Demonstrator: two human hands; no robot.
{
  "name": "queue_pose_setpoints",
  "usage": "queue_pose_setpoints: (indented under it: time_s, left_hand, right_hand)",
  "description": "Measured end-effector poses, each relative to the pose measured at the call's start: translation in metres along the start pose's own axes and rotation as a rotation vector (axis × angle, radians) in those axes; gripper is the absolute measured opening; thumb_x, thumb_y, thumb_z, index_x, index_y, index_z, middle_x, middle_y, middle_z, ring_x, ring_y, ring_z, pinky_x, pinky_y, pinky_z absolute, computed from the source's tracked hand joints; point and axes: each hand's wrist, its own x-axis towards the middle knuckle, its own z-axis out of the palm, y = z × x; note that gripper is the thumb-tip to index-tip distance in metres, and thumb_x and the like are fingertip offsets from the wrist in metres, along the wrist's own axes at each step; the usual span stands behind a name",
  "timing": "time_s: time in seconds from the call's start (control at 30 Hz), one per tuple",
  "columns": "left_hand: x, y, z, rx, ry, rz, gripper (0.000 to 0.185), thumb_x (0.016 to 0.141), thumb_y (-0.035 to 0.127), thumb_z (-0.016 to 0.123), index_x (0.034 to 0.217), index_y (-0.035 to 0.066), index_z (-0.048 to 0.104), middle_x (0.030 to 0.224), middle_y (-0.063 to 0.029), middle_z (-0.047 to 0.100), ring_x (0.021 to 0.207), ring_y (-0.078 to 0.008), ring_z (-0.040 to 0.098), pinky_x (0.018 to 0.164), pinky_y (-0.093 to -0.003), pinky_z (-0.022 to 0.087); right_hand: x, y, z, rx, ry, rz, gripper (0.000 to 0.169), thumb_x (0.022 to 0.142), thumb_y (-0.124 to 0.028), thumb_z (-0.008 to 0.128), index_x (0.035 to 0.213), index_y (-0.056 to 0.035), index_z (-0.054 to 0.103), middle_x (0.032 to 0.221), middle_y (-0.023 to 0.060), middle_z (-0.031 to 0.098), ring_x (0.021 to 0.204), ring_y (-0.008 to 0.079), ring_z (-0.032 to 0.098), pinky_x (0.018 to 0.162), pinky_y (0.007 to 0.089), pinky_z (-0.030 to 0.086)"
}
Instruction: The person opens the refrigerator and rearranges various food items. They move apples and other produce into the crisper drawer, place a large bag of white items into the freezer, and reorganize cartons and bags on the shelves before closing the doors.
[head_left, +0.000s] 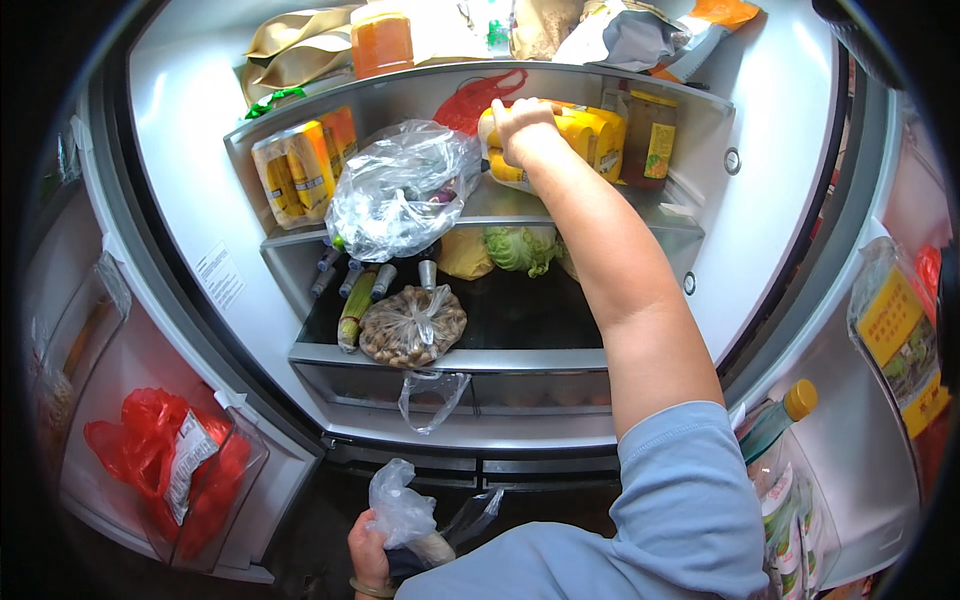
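My right hand (525, 129) reaches into an open refrigerator and grips the near left end of a shrink-wrapped pack of yellow cans (600, 139) on the middle shelf. Its fingers lie over the top of the pack. Low in front of my body, my left hand (367, 551) holds a bunched clear plastic bag (405, 502); something pale shows inside, too covered to name. Left of the yellow pack sits a large clear plastic bag (405, 187) with dark produce in it. A red plastic bag (476, 105) lies behind, and a jar with a yellow lid (649, 139) stands to the right.
Another can pack (296, 172) stands at the shelf's left. Below lie a tied bag of brown produce (412, 326), wrapped corn (356, 307), lettuce (520, 247) and several bottles. The opened doors hold red bags (150, 442) at left and a yellow-capped bottle (780, 420) at right.
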Motion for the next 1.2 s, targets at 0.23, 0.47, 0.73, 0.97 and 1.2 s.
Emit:
queue_pose_setpoints:
  time_s: [0.23,0.47,0.73,0.97,1.2]
  left_hand:
    - [0.0,-0.012,0.0,-0.024,0.019,-0.011,0.033,0.073,0.006,0.046,0.102,-0.006,0.056,0.09,-0.0055,0.06,0.08,-0.0128,0.056,0.075,-0.0247,0.046]
    - [0.0,-0.01,0.002,-0.031,0.042,-0.024,0.031,0.072,0.004,0.046,0.1,-0.005,0.057,0.09,-0.0052,0.06,0.078,-0.012,0.056,0.073,-0.0241,0.046]
    - [0.003,0.001,0.006,-0.075,0.001,-0.008,0.03,0.072,0.002,0.045,0.098,-0.005,0.057,0.088,-0.0045,0.06,0.077,-0.0111,0.056,0.072,-0.0226,0.045]
    - [0.003,0.002,0.009,-0.079,0.003,0.001,0.027,0.073,0.003,0.046,0.097,-0.004,0.058,0.087,-0.0046,0.061,0.076,-0.0109,0.056,0.072,-0.0228,0.046]
    - [0.002,0.008,0.013,-0.049,-0.053,0.004,0.028,0.073,0.004,0.047,0.097,-0.004,0.058,0.087,-0.0044,0.061,0.075,-0.011,0.057,0.071,-0.0232,0.046]
  right_hand:
    - [0.007,0.008,-0.006,0.071,-0.043,-0.025,0.07,0.068,-0.029,0.075,0.126,-0.0078,0.042,0.115,0.0134,0.058,0.107,0.0288,0.055,0.087,0.0504,0.045]
    - [0.004,0.012,0.003,0.062,0.106,-0.053,0.062,0.065,-0.025,0.075,0.118,-0.0045,0.048,0.102,0.0164,0.061,0.096,0.0291,0.06,0.083,0.0361,0.05]
    - [-0.024,0.03,-0.011,0.136,0.162,-0.222,0.062,0.066,-0.023,0.069,0.122,-0.0048,0.048,0.102,0.0187,0.059,0.097,0.0319,0.057,0.084,0.0375,0.048]
    - [-0.05,0.053,-0.011,0.198,0.279,-0.363,0.065,0.065,-0.023,0.066,0.123,-0.0049,0.045,0.107,0.0203,0.056,0.101,0.0343,0.054,0.087,0.0393,0.046]
    - [-0.054,0.052,-0.016,0.147,0.243,-0.314,0.072,0.063,-0.042,0.072,0.118,-0.0021,0.049,0.108,0.0206,0.057,0.105,0.0327,0.054,0.088,0.0374,0.046]
